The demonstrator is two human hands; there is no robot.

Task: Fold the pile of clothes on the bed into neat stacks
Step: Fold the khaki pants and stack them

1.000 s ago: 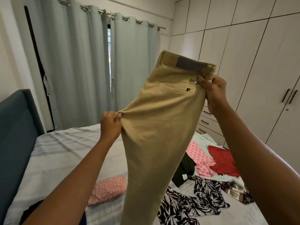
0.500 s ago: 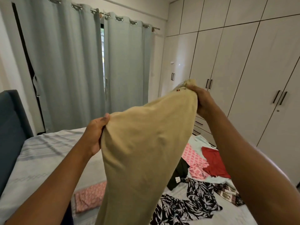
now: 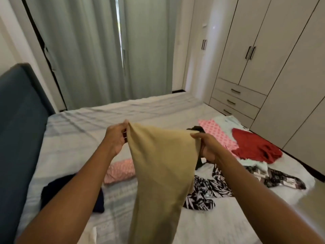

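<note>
Both hands pinch the top edge of the tan trousers (image 3: pixel 161 164), held up over the middle of the bed (image 3: pixel 123 110). The left hand (image 3: pixel 117 138) nips one corner between thumb and fingers at 10 o'clock of the cloth; the right hand (image 3: pixel 207 148) curls round the other corner at 2 o'clock. The fabric is a smooth, matte twill. It sags between the two grips and hangs in one long tapering panel towards 6 o'clock, running out of view.

The bedsheet is pale grey with faint stripes and shallow wrinkles. At 8 o'clock of the trousers lies a folded pink printed piece (image 3: pixel 121 170), and further out a dark navy folded piece (image 3: pixel 52 191). From 2 to 4 o'clock loose clothes sprawl: a pink patterned cloth (image 3: pixel 216 131), a crumpled red garment (image 3: pixel 253 147) and a black-and-white leaf-print garment (image 3: pixel 207 191).

A padded blue headboard (image 3: pixel 21 120) closes the 9 o'clock side. Pale wardrobe doors (image 3: pixel 281 67) stand beyond the bed's 3 o'clock edge. Bare sheet stretches from 11 to 1 o'clock up to the grey-green curtains (image 3: pixel 88 50).
</note>
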